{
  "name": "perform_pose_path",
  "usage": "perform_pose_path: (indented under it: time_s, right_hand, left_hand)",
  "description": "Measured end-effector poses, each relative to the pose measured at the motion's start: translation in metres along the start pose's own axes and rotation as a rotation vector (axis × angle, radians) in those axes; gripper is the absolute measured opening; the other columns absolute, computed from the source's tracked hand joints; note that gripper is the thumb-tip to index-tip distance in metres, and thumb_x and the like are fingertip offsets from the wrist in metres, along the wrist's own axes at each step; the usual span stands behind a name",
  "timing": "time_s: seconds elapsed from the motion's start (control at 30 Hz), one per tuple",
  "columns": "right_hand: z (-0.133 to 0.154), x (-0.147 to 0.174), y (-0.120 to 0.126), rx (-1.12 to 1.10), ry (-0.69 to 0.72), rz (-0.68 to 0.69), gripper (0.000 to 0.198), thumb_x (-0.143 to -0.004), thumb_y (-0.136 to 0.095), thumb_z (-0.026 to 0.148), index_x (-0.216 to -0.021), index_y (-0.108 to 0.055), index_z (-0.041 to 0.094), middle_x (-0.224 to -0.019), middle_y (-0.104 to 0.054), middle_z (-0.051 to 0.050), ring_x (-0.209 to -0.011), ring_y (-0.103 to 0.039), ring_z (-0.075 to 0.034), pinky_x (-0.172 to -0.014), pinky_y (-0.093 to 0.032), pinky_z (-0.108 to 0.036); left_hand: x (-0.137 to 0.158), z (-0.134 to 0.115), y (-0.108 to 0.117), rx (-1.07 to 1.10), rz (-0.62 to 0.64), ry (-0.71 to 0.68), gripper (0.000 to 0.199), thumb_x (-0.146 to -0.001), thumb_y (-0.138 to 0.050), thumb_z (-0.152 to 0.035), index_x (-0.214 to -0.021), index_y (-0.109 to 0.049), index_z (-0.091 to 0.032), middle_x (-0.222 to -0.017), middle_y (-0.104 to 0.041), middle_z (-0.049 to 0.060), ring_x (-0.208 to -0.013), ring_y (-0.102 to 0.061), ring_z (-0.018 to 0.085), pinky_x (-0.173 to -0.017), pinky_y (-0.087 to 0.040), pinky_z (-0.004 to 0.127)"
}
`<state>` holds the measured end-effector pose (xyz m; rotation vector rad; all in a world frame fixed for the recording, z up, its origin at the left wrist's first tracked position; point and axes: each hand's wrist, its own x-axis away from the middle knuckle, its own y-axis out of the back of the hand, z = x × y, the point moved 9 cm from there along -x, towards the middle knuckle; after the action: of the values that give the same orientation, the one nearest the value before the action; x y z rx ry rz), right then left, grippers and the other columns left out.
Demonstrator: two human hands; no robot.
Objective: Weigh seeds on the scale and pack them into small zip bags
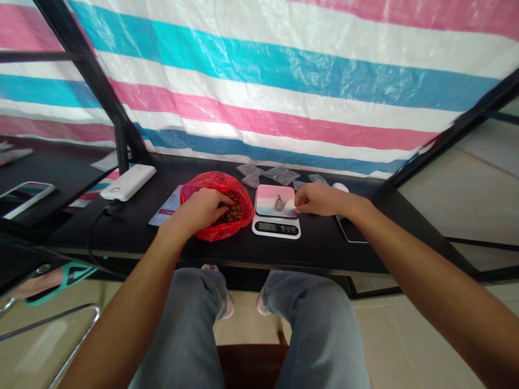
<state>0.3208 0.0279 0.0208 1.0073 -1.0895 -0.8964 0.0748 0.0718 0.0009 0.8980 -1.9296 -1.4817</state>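
My left hand point(205, 208) reaches into a red plastic bag point(214, 233), its fingers bent and drawn together on small brown bean-like pieces point(234, 210). The fingertips are partly hidden. To the right of the bag lies a white digital kitchen scale point(276, 228) with a pink, white and blue reflective top. A small silvery cup point(279, 203) rests on that top, with something brown sticking up from it. My right hand point(314, 199) is at the scale's right edge, fingers curled and thumb against them. Whatever is between those fingers is hidden.
Several small clear bags point(287, 176) lie behind the scale. A phone point(352, 231) lies to the right, partly under my forearm. On the left are a white power bank point(128, 182) with a cable and another phone point(25, 195). Dark posts point(121, 140) frame the striped sheet behind.
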Motion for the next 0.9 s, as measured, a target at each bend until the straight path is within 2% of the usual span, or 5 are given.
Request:
perform_pose_path:
  time_s: [0.23, 0.43, 0.6, 0.8, 0.9]
  right_hand:
    - [0.006, 0.003, 0.006, 0.006, 0.051, 0.000, 0.018, -0.086, -0.064, 0.016, -0.082, -0.081, 0.018, -0.083, -0.080, -0.005, -0.074, -0.071, -0.019, -0.071, -0.044, -0.028]
    - [0.011, 0.009, 0.041, -0.211, 0.014, -0.232, 0.022, -0.091, -0.060, 0.024, -0.092, -0.080, 0.016, -0.083, -0.079, -0.005, -0.070, -0.068, -0.017, -0.070, -0.046, -0.026]
    - [0.021, -0.004, 0.033, -0.316, 0.114, -0.311, 0.018, -0.088, -0.064, 0.022, -0.082, -0.081, 0.019, -0.080, -0.078, -0.004, -0.072, -0.067, -0.018, -0.070, -0.046, -0.029]
    - [-0.010, 0.010, 0.034, -0.738, 0.062, -0.686, 0.021, -0.088, -0.066, 0.036, -0.085, -0.079, 0.019, -0.084, -0.078, -0.005, -0.074, -0.066, -0.019, -0.071, -0.050, -0.032]
    - [-0.027, 0.019, 0.021, -0.932, -0.022, -0.863, 0.027, -0.084, -0.070, 0.045, -0.083, -0.077, 0.019, -0.081, -0.076, -0.005, -0.071, -0.063, -0.018, -0.069, -0.050, -0.032]
  left_hand:
    - [0.003, -0.001, 0.004, 0.030, -0.005, -0.006, 0.038, -0.094, -0.055, -0.020, -0.122, -0.081, -0.024, -0.125, -0.081, 0.004, -0.114, -0.075, 0.023, -0.103, -0.052, 0.027]
    - [0.007, -0.008, 0.011, 0.085, -0.018, 0.002, 0.036, -0.094, -0.057, -0.022, -0.122, -0.081, -0.021, -0.125, -0.081, 0.005, -0.114, -0.075, 0.023, -0.101, -0.053, 0.026]
    - [0.003, -0.028, 0.022, 0.121, -0.037, -0.095, 0.036, -0.095, -0.055, -0.025, -0.118, -0.081, -0.021, -0.120, -0.082, 0.005, -0.107, -0.076, 0.023, -0.098, -0.055, 0.028]
    - [-0.009, -0.050, 0.039, 0.204, -0.103, -0.192, 0.034, -0.092, -0.059, -0.026, -0.116, -0.082, -0.021, -0.116, -0.083, 0.004, -0.101, -0.076, 0.023, -0.094, -0.055, 0.028]
    - [-0.025, -0.069, 0.044, 0.252, -0.111, -0.271, 0.034, -0.093, -0.058, -0.026, -0.116, -0.083, -0.020, -0.113, -0.083, 0.004, -0.098, -0.075, 0.021, -0.088, -0.054, 0.028]
